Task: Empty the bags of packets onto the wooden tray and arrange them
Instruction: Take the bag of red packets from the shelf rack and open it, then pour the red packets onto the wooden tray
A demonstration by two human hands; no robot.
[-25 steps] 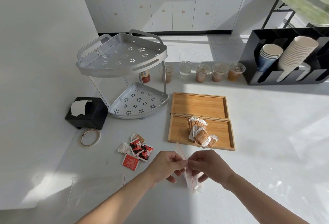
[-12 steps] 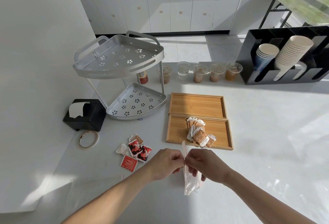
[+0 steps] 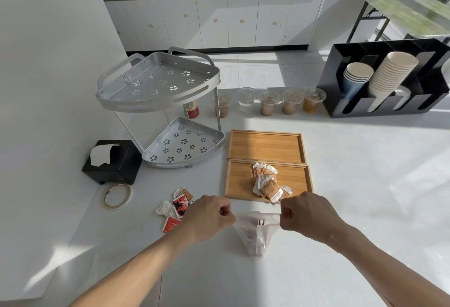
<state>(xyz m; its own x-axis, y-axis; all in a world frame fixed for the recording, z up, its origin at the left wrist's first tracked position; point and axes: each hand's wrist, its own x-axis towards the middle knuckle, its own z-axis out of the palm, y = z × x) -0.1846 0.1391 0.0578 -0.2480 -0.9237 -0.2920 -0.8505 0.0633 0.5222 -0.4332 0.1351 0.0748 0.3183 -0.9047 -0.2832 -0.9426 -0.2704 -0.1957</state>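
Both hands (image 3: 255,219) at bag (image 3: 255,236) mouth edges

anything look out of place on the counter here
Yes: a loose cluster of red and white packets lies on the bare counter left of the near wooden tray, not on it like the brown packets. Both hands, left hand and right hand, pull open a clear bag.

Clear plastic bag (image 3: 254,236), matt wooden tray (image 3: 239,180), perforated metal rack (image 3: 158,87).

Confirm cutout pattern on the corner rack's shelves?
Flower-shaped cutouts across both shelves of the silver corner rack, head view.
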